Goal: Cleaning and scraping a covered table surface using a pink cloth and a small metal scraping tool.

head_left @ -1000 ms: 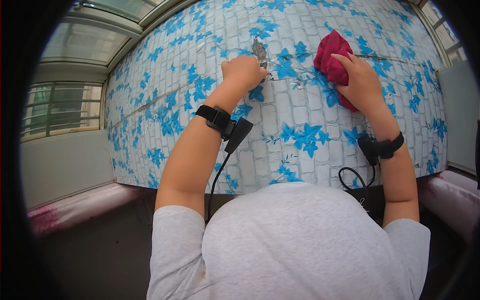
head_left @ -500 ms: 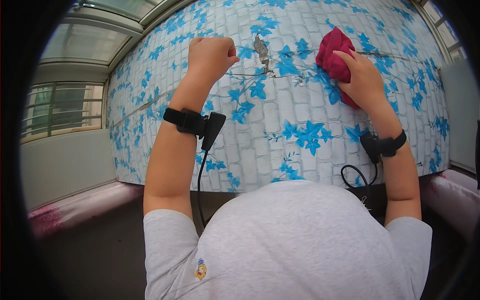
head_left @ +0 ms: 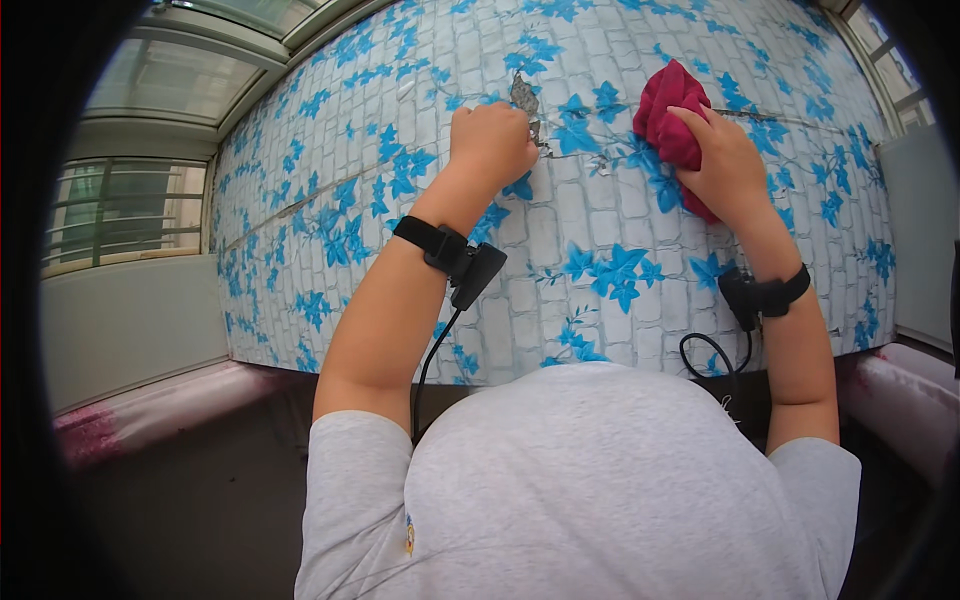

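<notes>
two bare hands reach out over a table (head_left: 560, 220) with a white brick and blue leaf pattern. the red cloth (head_left: 664, 105) is on the right side, bunched up under the right hand (head_left: 722, 165). the right hand is gripping it, with the thumb and a finger spread over the near part. the left hand (head_left: 493, 146) is well apart from the cloth. it is curled into a fist, next to a torn spot (head_left: 524, 95) in the table's cover, and hides part of it. i cannot tell if something is tucked inside the fist.

half a second ago the left fist was farther left, away from the torn spot. now it is back beside it, about where it was one second ago. the right hand and the cloth have hardly moved.

the left arm leans up and to the right. the right arm is bent, and its hand points up and left.
</notes>
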The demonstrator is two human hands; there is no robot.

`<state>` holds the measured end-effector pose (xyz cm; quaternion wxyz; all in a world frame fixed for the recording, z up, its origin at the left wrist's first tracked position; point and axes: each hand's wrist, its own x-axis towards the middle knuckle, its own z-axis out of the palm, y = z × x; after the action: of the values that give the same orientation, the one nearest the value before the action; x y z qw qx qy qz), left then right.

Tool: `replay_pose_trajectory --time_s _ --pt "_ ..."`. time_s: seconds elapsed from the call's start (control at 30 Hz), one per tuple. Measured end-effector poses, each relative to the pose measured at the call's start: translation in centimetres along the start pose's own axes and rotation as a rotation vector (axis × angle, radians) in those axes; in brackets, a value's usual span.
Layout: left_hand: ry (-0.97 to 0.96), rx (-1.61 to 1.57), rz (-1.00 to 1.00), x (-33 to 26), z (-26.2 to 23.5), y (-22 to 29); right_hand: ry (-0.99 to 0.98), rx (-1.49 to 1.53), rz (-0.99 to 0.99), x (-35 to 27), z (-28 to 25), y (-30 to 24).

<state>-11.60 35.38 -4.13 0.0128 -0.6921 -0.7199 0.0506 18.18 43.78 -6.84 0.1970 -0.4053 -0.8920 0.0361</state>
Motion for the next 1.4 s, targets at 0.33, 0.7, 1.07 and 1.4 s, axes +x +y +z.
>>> replay_pose_trajectory --time_s 0.33,0.7,1.07,1.4 --pt "0.337 0.453 0.192 2.5 -0.6 -2.8 -0.015 0.003 0.006 0.0 -0.2 -0.1" --pt "0.031 -0.034 0.093 0.5 -1.6 -0.3 0.000 -0.014 0.005 -0.2 0.1 0.3" --pt "0.017 0.043 -0.085 1.1 2.0 0.2 -0.002 -0.017 0.007 -0.1 0.0 0.1" --pt "0.345 0.087 0.016 0.2 -1.2 -4.7 0.002 0.004 -0.002 0.1 0.1 0.1"
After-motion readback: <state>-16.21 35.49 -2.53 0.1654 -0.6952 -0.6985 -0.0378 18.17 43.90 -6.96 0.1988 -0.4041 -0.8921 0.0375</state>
